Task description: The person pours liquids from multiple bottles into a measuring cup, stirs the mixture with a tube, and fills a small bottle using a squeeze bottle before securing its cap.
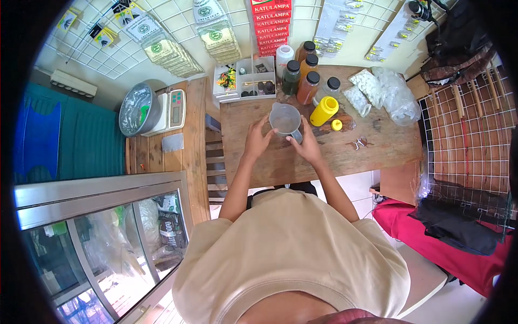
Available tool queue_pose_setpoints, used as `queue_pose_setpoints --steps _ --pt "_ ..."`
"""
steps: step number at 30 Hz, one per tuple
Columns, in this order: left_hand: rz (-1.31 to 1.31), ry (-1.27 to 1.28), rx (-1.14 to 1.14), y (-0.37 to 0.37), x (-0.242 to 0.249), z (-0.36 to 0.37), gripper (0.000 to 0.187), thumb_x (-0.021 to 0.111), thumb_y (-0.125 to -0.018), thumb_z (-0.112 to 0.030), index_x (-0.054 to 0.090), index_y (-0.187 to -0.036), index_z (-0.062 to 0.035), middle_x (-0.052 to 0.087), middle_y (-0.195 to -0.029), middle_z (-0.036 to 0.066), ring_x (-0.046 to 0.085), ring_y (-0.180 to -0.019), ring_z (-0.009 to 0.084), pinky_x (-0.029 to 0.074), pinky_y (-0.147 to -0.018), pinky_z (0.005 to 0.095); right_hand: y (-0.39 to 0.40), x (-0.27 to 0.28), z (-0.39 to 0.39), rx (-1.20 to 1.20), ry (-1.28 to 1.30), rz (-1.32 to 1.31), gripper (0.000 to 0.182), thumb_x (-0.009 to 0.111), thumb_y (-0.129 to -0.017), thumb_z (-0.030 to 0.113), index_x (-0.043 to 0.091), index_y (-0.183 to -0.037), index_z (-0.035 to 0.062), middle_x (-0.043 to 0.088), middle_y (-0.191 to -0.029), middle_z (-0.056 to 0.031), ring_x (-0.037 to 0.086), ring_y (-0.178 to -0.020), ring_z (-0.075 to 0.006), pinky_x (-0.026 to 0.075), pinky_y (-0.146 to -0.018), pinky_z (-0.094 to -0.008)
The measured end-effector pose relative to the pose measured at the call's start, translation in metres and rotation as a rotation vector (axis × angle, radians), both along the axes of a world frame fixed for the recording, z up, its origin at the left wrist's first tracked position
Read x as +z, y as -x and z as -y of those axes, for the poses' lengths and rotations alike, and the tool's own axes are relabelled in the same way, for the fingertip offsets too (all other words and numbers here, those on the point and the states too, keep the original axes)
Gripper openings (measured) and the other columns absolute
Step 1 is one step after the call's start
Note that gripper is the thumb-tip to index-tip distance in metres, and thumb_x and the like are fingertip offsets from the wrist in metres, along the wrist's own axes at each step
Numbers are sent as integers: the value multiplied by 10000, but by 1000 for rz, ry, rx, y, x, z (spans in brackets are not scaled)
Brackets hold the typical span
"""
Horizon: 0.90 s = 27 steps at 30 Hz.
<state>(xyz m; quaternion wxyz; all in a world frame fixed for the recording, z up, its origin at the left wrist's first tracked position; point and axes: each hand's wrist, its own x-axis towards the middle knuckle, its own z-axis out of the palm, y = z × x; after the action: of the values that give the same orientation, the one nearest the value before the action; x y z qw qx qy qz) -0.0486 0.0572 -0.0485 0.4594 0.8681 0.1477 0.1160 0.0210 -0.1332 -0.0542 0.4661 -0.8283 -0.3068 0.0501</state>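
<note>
A clear plastic measuring cup (285, 117) with a spout and a handle is between my two hands over the wooden table. My left hand (260, 137) curls round its left side, thumb against the wall. On the other side my right hand (307, 144) closes at the handle, thumb pressed to it. Just right of the cup, a yellow squeeze bottle (324, 112) without its cap leans or lies at a tilt. Its yellow nozzle cap (336, 125) stands beside it on the table. Whether the cup holds liquid is hard to make out.
Behind the cup stand several black-capped bottles (308, 88) and a white bottle (284, 58). A white organizer box (244, 81) is at back left, bags of white pieces (367, 89) at back right. Small metal pieces (360, 143) lie right. A scale (175, 110) and grey bowl (136, 110) occupy the side table.
</note>
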Motion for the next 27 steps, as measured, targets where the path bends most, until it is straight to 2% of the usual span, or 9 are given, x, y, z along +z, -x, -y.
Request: queue_pose_setpoints --steps 6,9,11,12,14,21,23,26,27 --pt "-53 -43 37 -5 21 -6 626 791 -749 -290 563 -1304 -113 634 -1159 138 531 -1124 330 424 -985 423 -3 14 -12 -116 -70 -55 653 657 -892 207 347 -1399 -61 475 -1365 -260 495 -1241 -386 398 -1031 -422" --pt "54 -27 89 -10 48 -5 609 811 -724 -292 594 -1263 -111 637 -1138 138 538 -1115 318 436 -961 423 -11 39 -16 -123 -157 51 614 668 -883 171 388 -1383 -51 509 -1338 -249 532 -1212 -370 432 -995 -406" --pt "264 -134 123 -13 70 -5 617 829 -693 -298 613 -1234 -96 637 -1107 129 545 -1094 309 444 -943 415 -15 67 -15 -67 -270 102 605 682 -862 93 401 -1381 -39 513 -1334 -250 546 -1202 -366 452 -969 -389" --pt "268 -134 124 -17 81 -4 617 829 -693 -298 613 -1234 -96 637 -1107 129 545 -1094 309 444 -943 415 -18 79 -15 -66 -270 106 605 682 -862 93 401 -1381 -39 513 -1334 -250 546 -1202 -366 452 -969 -389" --pt "441 -206 129 -25 102 -3 616 839 -674 -282 622 -1209 -68 633 -1087 125 554 -1065 302 446 -926 410 -26 98 -15 -68 -312 145 629 684 -839 15 388 -1392 -29 519 -1331 -246 551 -1200 -362 464 -953 -379" --pt "567 -277 122 -50 142 15 563 842 -669 -237 641 -1156 -35 631 -1062 124 560 -1040 300 446 -907 410 -52 132 2 -89 -321 278 663 679 -834 -7 361 -1416 2 520 -1345 -215 568 -1176 -365 486 -926 -399" --pt "589 -254 125 -57 147 24 537 843 -677 -228 651 -1141 -36 636 -1050 126 567 -1031 298 452 -900 408 -59 139 11 -113 -373 307 595 658 -846 -25 427 -1393 28 555 -1305 -209 591 -1163 -319 488 -917 -381" --pt "607 -188 76 -72 149 37 519 840 -692 -224 654 -1138 -37 644 -1055 130 579 -1035 298 463 -897 393 -74 149 31 -110 -328 400 608 699 -817 4 430 -1362 -4 549 -1309 -215 582 -1142 -386 510 -887 -424" --pt "609 -188 72 -76 149 42 519 840 -692 -224 654 -1138 -37 644 -1055 130 579 -1035 298 463 -897 393 -79 152 38 -114 -329 402 608 699 -817 4 430 -1362 -4 549 -1309 -215 582 -1142 -386 510 -887 -424"
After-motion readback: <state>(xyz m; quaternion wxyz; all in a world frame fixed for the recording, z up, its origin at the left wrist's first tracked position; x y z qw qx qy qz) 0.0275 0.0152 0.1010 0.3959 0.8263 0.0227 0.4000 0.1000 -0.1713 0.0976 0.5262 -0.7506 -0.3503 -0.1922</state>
